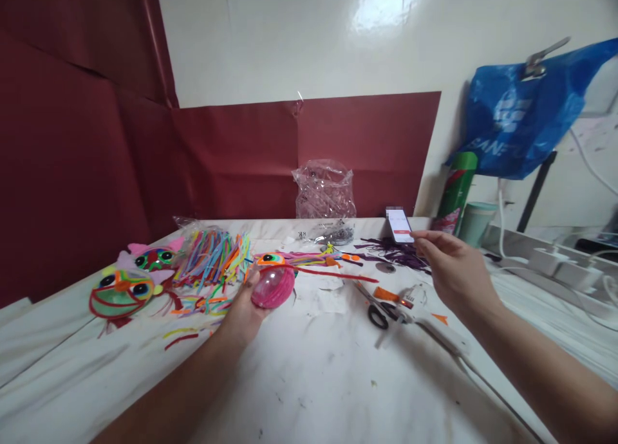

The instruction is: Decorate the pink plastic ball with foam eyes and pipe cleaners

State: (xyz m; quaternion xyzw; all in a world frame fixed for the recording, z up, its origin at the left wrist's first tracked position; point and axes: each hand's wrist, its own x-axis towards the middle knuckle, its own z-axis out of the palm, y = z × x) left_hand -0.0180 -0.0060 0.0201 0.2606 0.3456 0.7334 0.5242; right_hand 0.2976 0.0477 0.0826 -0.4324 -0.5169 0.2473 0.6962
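My left hand [247,312] is wrapped around a clear plastic ball partly covered in pink pipe cleaner [274,288], with an orange, green and blue eye on its top. A red pipe cleaner [333,274] reaches from the ball out to the right, its far end free above the table. My right hand [454,267] is raised at the right, thumb and fingertips pinched together in front of the phone [400,225]. Anything in that pinch is too small to make out. Below it lie scissors [379,314] and a white glue gun [441,333] with a cord.
Two finished face-like balls [120,293] sit at the left beside a bundle of coloured pipe cleaners [212,257]. Purple strips [398,254] lie near the phone. Clear plastic packaging [324,190] stands at the back. A green can [456,190], a cup [477,224] and chargers [579,277] occupy the right.
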